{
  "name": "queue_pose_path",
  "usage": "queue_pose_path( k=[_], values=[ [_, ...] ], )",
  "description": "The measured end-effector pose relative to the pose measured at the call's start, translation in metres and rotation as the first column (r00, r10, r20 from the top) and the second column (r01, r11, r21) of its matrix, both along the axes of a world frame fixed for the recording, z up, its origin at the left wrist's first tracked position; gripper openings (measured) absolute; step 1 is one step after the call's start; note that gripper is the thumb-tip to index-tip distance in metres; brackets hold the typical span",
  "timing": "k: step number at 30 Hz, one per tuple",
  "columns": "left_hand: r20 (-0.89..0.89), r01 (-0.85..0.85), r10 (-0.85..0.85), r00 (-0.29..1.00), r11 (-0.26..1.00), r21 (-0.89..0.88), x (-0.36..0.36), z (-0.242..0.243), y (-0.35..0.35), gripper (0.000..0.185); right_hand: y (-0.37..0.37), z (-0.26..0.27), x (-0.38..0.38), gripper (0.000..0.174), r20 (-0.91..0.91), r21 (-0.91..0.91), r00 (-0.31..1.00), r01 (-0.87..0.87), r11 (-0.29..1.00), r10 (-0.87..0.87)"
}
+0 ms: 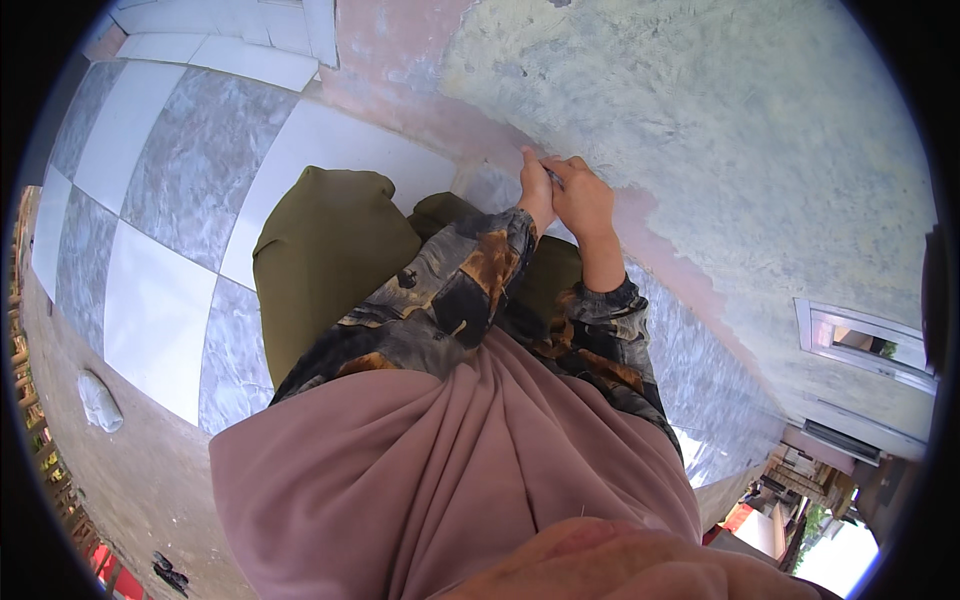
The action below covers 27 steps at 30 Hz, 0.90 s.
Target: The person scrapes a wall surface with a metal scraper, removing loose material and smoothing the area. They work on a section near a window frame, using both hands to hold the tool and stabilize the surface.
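My left hand point(534, 187) and my right hand point(585, 196) are together in front of the lower wall, touching each other. My right hand is closed around a small, thin grey object point(554, 178), possibly metal. Only a short piece of it shows between the hands, so its kind is unclear. My left hand's thumb points up toward the wall. Its other fingers are mostly hidden, and I cannot tell whether they also grip the object. Both hands are above my lap, where olive-green cloth point(337, 255) covers my bent knees.
The wall point(675, 112) has worn greenish and pink paint. White and marbled grey tiles point(210, 142) make up the floor. A pale wrapped item point(100, 402) lies on the concrete ground point(142, 480) at left, with dark sandals point(170, 574) below it. A window point(866, 337) is at right.
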<state>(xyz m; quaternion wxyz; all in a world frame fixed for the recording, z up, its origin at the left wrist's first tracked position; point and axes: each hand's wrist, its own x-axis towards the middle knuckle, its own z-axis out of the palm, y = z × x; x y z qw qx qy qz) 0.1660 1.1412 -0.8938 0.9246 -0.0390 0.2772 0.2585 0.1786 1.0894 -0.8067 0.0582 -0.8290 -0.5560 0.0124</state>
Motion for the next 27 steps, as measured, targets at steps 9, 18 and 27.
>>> queue_pose_path(
  k=[9,18,27],
  values=[
    [-0.049,-0.095,0.098,0.994,0.994,0.047,0.002,0.009,-0.004,0.070,0.001,0.005,0.004,0.028,0.012,0.037,0.996,0.087,0.996,-0.088],
    [-0.082,0.023,-0.018,0.996,0.998,0.057,0.009,-0.029,-0.019,0.077,-0.010,-0.009,0.011,0.027,0.046,-0.027,0.986,0.160,0.987,-0.158],
    [-0.180,0.123,-0.114,0.977,0.992,0.039,-0.001,-0.017,-0.045,0.068,-0.028,0.012,0.015,0.026,0.203,-0.013,0.966,0.168,0.986,-0.162]
  ],
)
